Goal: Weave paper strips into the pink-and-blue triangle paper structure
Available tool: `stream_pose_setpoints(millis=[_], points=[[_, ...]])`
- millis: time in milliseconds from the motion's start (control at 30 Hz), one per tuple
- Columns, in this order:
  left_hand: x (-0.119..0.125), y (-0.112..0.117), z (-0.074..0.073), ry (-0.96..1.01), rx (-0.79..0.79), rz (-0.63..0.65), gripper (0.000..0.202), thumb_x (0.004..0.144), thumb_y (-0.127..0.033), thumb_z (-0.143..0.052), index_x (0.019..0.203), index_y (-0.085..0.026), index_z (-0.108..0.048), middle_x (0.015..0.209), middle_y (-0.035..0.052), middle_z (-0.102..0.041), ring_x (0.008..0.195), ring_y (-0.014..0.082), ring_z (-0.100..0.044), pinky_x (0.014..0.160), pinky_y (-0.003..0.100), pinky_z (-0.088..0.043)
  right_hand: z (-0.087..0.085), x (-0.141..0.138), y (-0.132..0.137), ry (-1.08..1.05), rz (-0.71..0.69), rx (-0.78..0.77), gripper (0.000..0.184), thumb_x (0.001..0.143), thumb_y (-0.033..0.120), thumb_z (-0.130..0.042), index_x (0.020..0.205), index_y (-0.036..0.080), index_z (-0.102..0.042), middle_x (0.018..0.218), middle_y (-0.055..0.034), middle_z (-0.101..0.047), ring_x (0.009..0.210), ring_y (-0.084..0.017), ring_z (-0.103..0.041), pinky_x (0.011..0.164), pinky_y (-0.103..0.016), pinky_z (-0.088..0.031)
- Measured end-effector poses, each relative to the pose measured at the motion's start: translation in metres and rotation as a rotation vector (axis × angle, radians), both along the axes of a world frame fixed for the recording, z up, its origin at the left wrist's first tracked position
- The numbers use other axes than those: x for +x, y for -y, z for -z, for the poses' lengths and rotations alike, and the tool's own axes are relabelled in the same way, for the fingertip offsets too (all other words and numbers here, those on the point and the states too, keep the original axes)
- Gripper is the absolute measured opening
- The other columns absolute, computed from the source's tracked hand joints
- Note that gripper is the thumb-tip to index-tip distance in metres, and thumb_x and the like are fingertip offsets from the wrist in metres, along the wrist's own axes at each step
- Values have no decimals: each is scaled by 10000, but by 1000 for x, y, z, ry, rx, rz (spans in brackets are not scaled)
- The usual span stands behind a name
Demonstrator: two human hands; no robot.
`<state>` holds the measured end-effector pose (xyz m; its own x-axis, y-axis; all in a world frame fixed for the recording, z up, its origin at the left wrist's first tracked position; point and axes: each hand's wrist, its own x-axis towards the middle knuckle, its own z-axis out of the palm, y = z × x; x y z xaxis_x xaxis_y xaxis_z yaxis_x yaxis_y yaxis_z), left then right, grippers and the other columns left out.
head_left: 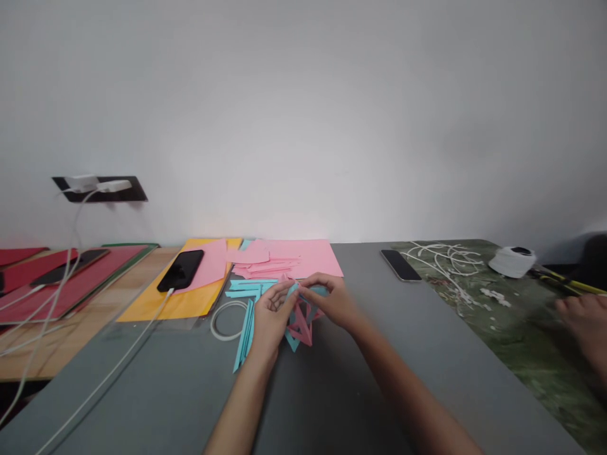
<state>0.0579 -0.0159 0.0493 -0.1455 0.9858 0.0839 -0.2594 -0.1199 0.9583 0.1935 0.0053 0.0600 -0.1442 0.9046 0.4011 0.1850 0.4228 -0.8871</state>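
Both my hands meet over a folded paper model (pixel 300 323) made of pink and blue strips, held just above the grey table (pixel 332 392). My left hand (pixel 272 314) pinches its left side with curled fingers. My right hand (pixel 329 298) grips its upper right part, fingers closed on the paper. Loose blue folded strips (pixel 246 316) lie under and left of my left hand. Behind them are small pink folded pieces (pixel 265 264) on a pink sheet (pixel 313 256).
A black phone (pixel 181 269) on a charging cable rests on yellow paper (pixel 171 303). A roll of clear tape (pixel 226 320) lies left of my hands. Another phone (pixel 401 264), white cords (pixel 443 256) and a white tape roll (pixel 512 260) sit right. Another person's hand (pixel 585 319) is at far right. Red sheets (pixel 71 278) lie left.
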Motion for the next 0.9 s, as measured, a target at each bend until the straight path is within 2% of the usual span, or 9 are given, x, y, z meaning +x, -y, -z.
stream_pose_setpoints(millis=[300,533,633,800,900], points=[[0,0,2,-7,14,-70,302,594,-295,-734,844,-133,-692,853,80,-723,846,199,-664,814,311,-501,3,-5,3,49,35,88,75,721,241,-613,753,179,-641,759,-24,-673,733,-143,-624,709,-269,-493],[1,-1,5,-60,46,-69,327,615,-317,-725,882,-131,-681,825,87,-720,751,188,-671,703,292,-529,4,-8,4,48,61,96,66,719,221,-607,756,179,-641,746,-25,-674,704,-137,-619,693,-263,-494],[1,-1,7,-160,131,-92,266,647,-317,-705,854,-151,-696,815,72,-706,754,177,-660,696,283,-525,6,-7,3,39,61,74,70,719,230,-610,753,179,-644,739,-22,-674,700,-138,-621,692,-265,-497],[-2,-2,10,-415,327,-243,187,681,-326,-680,811,-198,-724,894,68,-641,843,177,-624,702,276,-519,6,-6,3,16,58,36,104,725,268,-618,744,170,-648,722,-24,-669,689,-141,-623,682,-270,-507],[-4,-3,9,-453,376,-238,175,695,-321,-669,819,-210,-723,916,69,-649,865,186,-621,732,305,-523,3,-4,3,5,33,58,108,724,277,-631,746,174,-653,735,-28,-675,711,-147,-631,694,-278,-511]])
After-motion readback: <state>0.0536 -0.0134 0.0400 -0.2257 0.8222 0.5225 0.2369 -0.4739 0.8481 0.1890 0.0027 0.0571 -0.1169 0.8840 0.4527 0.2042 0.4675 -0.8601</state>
